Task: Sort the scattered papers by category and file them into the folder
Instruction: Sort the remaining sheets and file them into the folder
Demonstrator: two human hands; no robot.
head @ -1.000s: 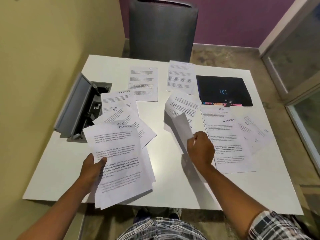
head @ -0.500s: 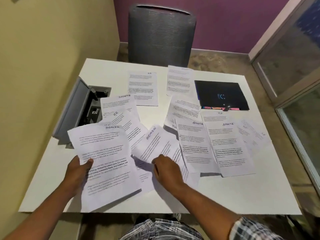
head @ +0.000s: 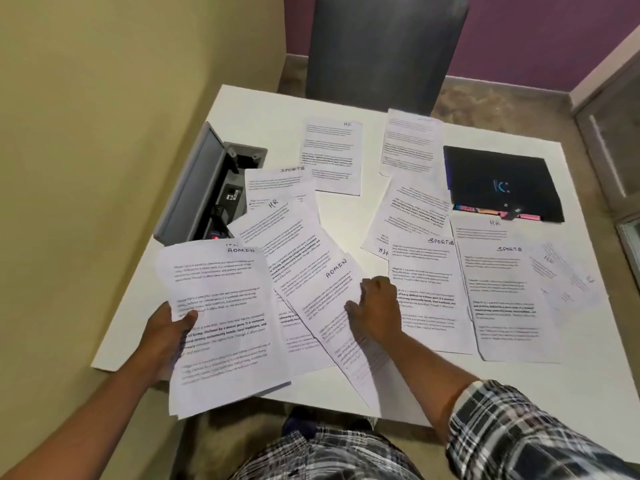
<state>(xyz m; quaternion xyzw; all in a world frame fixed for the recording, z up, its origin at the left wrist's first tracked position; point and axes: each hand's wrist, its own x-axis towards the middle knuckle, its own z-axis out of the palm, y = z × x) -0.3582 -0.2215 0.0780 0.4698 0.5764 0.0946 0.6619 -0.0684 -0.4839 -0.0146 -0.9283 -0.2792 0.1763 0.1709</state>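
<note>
Printed sheets marked HR, SPORTS and ADMIN lie scattered over the white table [head: 519, 403]. My left hand [head: 166, 337] grips a stack of ADMIN sheets [head: 225, 306] above the table's near left corner, thumb on top. My right hand [head: 375, 313] rests on a slanted loose ADMIN sheet [head: 325, 292] in the middle of the table. Whether its fingers hook the sheet's edge I cannot tell. Right of that hand lie two SPORTS sheets [head: 426, 271] [head: 502, 299]. The black folder [head: 502, 181] lies closed at the far right, coloured tabs showing along its near edge.
An open grey cable box [head: 207, 188] is sunk into the table's left side, its lid standing up. An HR sheet [head: 332, 154] and another sheet [head: 410, 143] lie at the back. A dark chair [head: 381, 46] stands behind the table, with a wall close on the left.
One second ago my right hand held a lifted sheet; that sheet now lies with the SPORTS sheets. The hand has moved left onto the loose ADMIN sheet. My left hand keeps its stack.
</note>
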